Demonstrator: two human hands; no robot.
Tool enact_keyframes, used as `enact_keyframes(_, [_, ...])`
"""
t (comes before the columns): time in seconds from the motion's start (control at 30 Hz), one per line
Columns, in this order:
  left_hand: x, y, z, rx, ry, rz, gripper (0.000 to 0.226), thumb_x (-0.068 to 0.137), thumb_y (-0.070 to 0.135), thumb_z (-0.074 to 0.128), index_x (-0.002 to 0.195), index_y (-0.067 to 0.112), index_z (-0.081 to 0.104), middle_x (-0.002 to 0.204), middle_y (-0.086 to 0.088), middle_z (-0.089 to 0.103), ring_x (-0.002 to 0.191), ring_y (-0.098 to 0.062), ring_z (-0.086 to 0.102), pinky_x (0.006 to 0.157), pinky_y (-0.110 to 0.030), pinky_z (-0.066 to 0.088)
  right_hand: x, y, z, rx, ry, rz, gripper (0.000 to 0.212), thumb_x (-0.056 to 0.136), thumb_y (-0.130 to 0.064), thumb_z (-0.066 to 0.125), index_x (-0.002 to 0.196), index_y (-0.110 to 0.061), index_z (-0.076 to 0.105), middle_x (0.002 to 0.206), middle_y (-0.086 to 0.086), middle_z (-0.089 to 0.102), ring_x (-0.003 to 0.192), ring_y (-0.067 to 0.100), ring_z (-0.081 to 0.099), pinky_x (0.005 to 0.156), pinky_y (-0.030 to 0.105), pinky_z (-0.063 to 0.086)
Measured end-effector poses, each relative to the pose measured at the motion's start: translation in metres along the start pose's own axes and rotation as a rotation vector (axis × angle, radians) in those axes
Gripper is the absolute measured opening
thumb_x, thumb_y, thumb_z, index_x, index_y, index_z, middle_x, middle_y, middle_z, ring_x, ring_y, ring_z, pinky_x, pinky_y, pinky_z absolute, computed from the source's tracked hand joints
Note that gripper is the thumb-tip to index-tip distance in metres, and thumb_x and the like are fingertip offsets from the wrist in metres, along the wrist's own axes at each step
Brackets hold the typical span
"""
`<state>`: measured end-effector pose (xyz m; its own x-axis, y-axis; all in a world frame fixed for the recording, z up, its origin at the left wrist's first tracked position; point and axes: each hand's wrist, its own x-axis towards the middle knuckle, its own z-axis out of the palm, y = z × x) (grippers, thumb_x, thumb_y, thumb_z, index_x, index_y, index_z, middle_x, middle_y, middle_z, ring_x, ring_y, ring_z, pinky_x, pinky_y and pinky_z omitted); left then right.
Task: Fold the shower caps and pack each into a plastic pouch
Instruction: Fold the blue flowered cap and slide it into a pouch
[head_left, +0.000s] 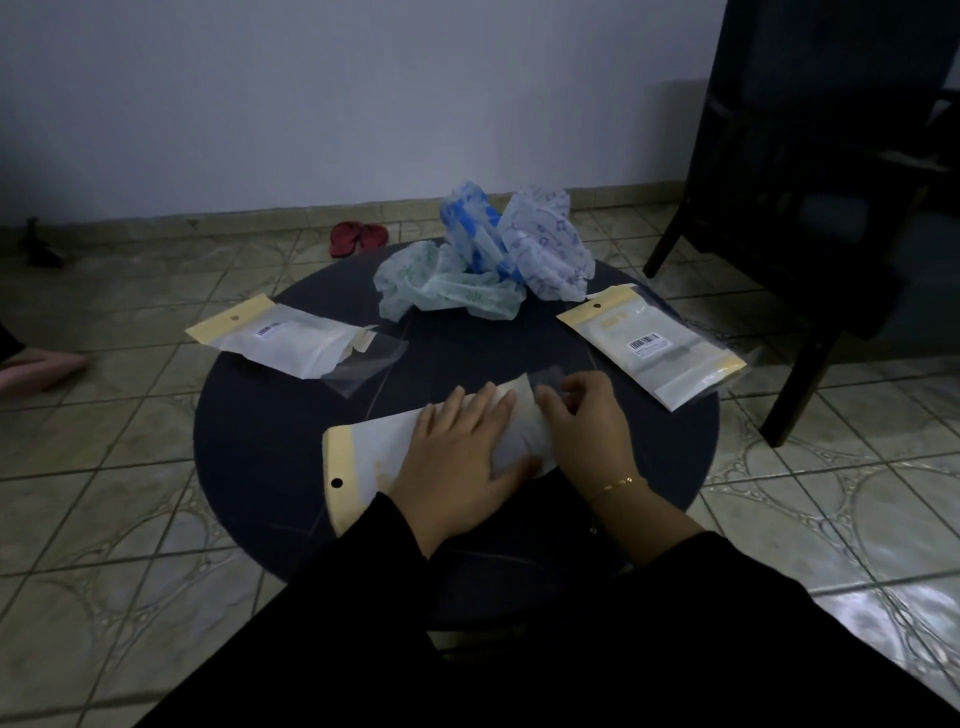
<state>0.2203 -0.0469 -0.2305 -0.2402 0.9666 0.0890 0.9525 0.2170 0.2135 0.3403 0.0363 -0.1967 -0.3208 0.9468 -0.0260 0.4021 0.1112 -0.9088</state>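
Pressing down flat, your left hand (457, 452) lay with its fingers spread on the white pouch (384, 457) near you on the round dark table (260, 441). Your right hand (582, 431) pinched the clear flap (548, 376) at the pouch's far end with its fingertips. That pouch had a tan strip with a small round hole at its near-left end (any writing on it was too faint to read).

Two more pouches lay on the table. The left pouch (291, 340) had a white sticker with a barcode, and its clear flap stuck out to the right. The right pouch (660, 348) had a barcode sticker too, but the tiny words under the bars were too small to read.

Three loose shower caps sat bunched together at the far side of the table: a green-patterned cap (436, 288), a blue-patterned cap (470, 228) and a purple-patterned cap (550, 244).

Red sandals (358, 238) lay on the tiled floor by the wall.
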Motion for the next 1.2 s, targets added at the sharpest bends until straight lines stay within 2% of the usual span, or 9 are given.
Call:
enact_keyframes(0.13, [0.001, 0.004, -0.002, 0.015, 0.004, -0.007, 0.074, 0.090, 0.067, 0.027, 0.150, 0.034, -0.001, 0.160, 0.007, 0.002, 0.146, -0.019, 0.000, 0.117, -0.041, 0.002, 0.002, -0.007, -0.004, -0.039, -0.056, 0.061, 0.030, 0.089, -0.043, 0.056, 0.105, -0.020, 0.047, 0.079, -0.018, 0.048, 0.088, 0.007, 0.049, 0.108, 0.040, 0.027])
enact_keyframes(0.37, [0.002, 0.006, -0.004, -0.018, -0.008, -0.018, 0.099, 0.066, 0.079, 0.004, 0.150, 0.028, -0.008, 0.160, 0.006, 0.002, 0.146, -0.015, 0.002, 0.117, -0.036, 0.002, 0.002, -0.005, 0.000, -0.217, -0.156, 0.047, 0.029, 0.085, -0.034, 0.063, 0.106, -0.024, 0.045, 0.077, -0.018, 0.049, 0.081, 0.005, 0.048, 0.093, 0.031, 0.020])
enact_keyframes(0.53, [0.006, -0.002, -0.009, -0.043, -0.147, 0.027, 0.116, 0.068, 0.081, 0.048, 0.151, 0.019, -0.004, 0.160, 0.003, -0.008, 0.146, -0.015, -0.005, 0.118, -0.033, 0.000, 0.007, 0.000, -0.004, -0.254, -0.110, 0.077, 0.025, 0.087, -0.029, 0.060, 0.101, -0.027, 0.039, 0.095, -0.008, 0.054, 0.094, 0.013, 0.054, 0.097, 0.035, 0.019])
enact_keyframes(0.63, [0.006, -0.003, -0.015, -0.088, -0.136, 0.085, 0.105, 0.076, 0.067, 0.057, 0.151, 0.014, 0.006, 0.159, -0.002, 0.001, 0.146, -0.017, -0.001, 0.117, -0.029, 0.002, 0.003, 0.004, 0.000, -0.436, -0.095, -0.008, 0.017, 0.091, -0.029, 0.051, 0.107, -0.032, 0.044, 0.092, -0.008, 0.050, 0.105, 0.016, 0.050, 0.098, 0.037, 0.020])
enact_keyframes(0.7, [0.003, -0.002, -0.019, -0.110, -0.039, 0.138, 0.094, 0.075, 0.061, 0.054, 0.147, 0.009, 0.025, 0.151, -0.008, 0.025, 0.142, -0.022, 0.016, 0.113, -0.025, 0.010, 0.000, 0.005, 0.000, -0.561, -0.116, -0.048, 0.024, 0.093, -0.028, 0.044, 0.115, -0.038, 0.049, 0.089, -0.007, 0.048, 0.110, 0.017, 0.045, 0.098, 0.040, 0.022])
enact_keyframes(0.8, [-0.004, -0.002, -0.022, 0.081, 0.090, 0.236, 0.079, 0.066, 0.051, 0.039, 0.131, 0.008, 0.049, 0.124, -0.008, 0.053, 0.117, -0.026, 0.049, 0.101, -0.033, 0.034, 0.004, 0.001, -0.006, -0.664, -0.193, 0.007, 0.034, 0.095, -0.025, 0.037, 0.117, -0.043, 0.056, 0.109, -0.002, 0.058, 0.117, 0.022, 0.040, 0.099, 0.043, 0.025])
enact_keyframes(0.9, [-0.005, -0.001, -0.023, 0.191, 0.121, 0.274, 0.058, 0.067, 0.033, 0.047, 0.120, 0.012, 0.059, 0.107, -0.004, 0.063, 0.096, -0.025, 0.060, 0.082, -0.036, 0.045, 0.012, -0.003, -0.009, -0.618, -0.288, 0.079, 0.034, 0.097, -0.024, 0.036, 0.121, -0.033, 0.060, 0.127, 0.000, 0.056, 0.122, 0.024, 0.044, 0.103, 0.043, 0.027])
enact_keyframes(1.03, [-0.001, -0.002, -0.033, 0.353, 0.297, 0.389, 0.034, 0.076, 0.023, 0.040, 0.091, 0.018, 0.071, 0.082, 0.002, 0.065, 0.074, -0.022, 0.061, 0.069, -0.033, 0.037, 0.012, -0.009, -0.004, -0.450, -0.292, 0.117, 0.034, 0.094, -0.016, 0.040, 0.118, -0.011, 0.063, 0.123, 0.012, 0.061, 0.115, 0.030, 0.055, 0.103, 0.043, 0.041])
enact_keyframes(1.2, [-0.003, -0.018, -0.060, 0.455, 0.415, 0.368, 0.034, 0.080, 0.025, 0.043, 0.093, 0.020, 0.074, 0.086, 0.007, 0.070, 0.077, -0.020, 0.062, 0.073, -0.032, 0.027, 0.010, -0.022, 0.011, -0.288, -0.358, 0.019, 0.031, 0.093, -0.009, 0.045, 0.116, -0.011, 0.067, 0.125, 0.005, 0.062, 0.115, 0.023, 0.055, 0.096, 0.026, 0.040])
